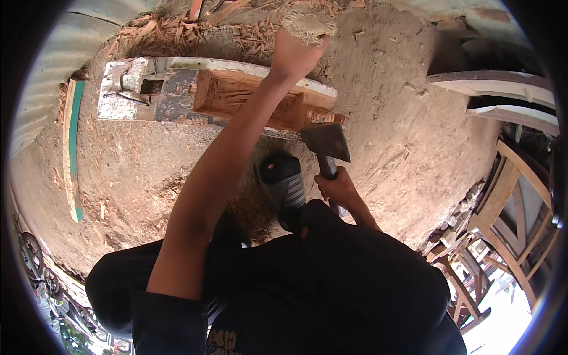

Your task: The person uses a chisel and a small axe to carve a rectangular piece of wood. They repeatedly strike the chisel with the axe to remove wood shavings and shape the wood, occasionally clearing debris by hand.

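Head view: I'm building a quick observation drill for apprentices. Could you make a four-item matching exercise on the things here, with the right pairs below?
1. Hatchet
2. Fibrous tuft
3. Hollowed timber
4. Narrow wooden strip

A. At far left, partly green
B. Held in the right grip
C. Against the left grip
D. Patches of worn white paint

Pairs: 1-B; 2-C; 3-D; 4-A

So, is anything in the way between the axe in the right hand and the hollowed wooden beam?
Nothing visible stands between the axe in the right hand and the near edge of the wooden beam at its right end. Farther left, the left forearm crosses over the beam.
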Demonstrator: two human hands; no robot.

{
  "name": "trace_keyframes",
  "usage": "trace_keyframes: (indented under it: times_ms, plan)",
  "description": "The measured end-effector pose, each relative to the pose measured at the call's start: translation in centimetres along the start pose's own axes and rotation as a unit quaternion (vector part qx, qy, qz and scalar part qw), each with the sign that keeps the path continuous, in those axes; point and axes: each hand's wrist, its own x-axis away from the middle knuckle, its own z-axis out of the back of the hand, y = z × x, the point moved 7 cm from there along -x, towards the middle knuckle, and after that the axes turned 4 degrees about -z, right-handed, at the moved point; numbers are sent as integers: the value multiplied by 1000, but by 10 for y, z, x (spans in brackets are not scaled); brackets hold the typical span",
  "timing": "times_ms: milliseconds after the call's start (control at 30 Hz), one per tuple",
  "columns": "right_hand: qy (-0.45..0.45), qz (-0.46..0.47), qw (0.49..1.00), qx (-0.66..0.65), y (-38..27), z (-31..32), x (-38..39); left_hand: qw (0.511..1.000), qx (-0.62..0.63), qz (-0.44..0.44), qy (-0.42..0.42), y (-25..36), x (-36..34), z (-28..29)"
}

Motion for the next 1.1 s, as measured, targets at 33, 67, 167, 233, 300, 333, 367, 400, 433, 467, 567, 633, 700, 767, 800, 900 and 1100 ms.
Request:
trace_keyframes:
  times_ms: [33, 67, 167, 233, 300, 333, 367, 400, 433, 467, 567, 633, 700, 767, 800, 900, 1100]
  plan:
    - [7, 4, 1000, 8, -2, 3, -2, 1000, 9, -13, 20, 3, 0, 0]
    - [36, 16, 998, 43, -5, 5, -2, 999, 18, -26, 41, 6, 0, 1]
    - [51, 47, 996, 59, -1, 6, -9, 999, 13, -28, -25, 7, 7, -2]
    - [89, 109, 988, 69, -3, 2, -11, 999, -4, -31, -16, 9, 17, 5]
    - [99, 130, 985, 57, 7, -1, -19, 999, 41, -6, 18, 6, 23, 13]
    - [90, 121, 988, 39, 13, -5, -24, 994, 94, 21, 47, -2, 27, 19]
    - [82, 111, 990, 22, 18, -8, -28, 985, 148, 49, 76, -10, 30, 25]
    - [75, 101, 992, 2, 23, -10, -31, 986, 158, 46, 22, -13, 26, 25]
    - [66, 90, 994, -14, 14, -12, -27, 993, 107, 47, 9, -7, 25, 23]
    - [57, 79, 995, -30, 11, -14, -24, 997, 56, 49, -4, -1, 22, 19]
    - [74, 96, 992, -30, 16, -16, -25, 992, 118, 27, 28, 4, 26, 8]
    - [57, 83, 995, -28, 12, -15, -23, 996, 10, -83, 34, 21, 36, 3]
    - [34, 76, 996, -39, 6, -17, -17, 988, 47, -120, 81, 17, 41, 2]
    - [16, 73, 995, -73, 4, -20, -13, 978, 133, -114, 115, 15, 45, 0]
    - [8, 69, 993, -98, 5, -22, -14, 974, 150, -111, 129, 14, 47, -2]
    - [-19, 63, 987, -147, 4, -27, -15, 964, 187, -111, 153, 13, 47, -5]
    - [-24, 55, 991, -121, 1, -24, -5, 969, 198, -109, 99, 11, 45, -13]
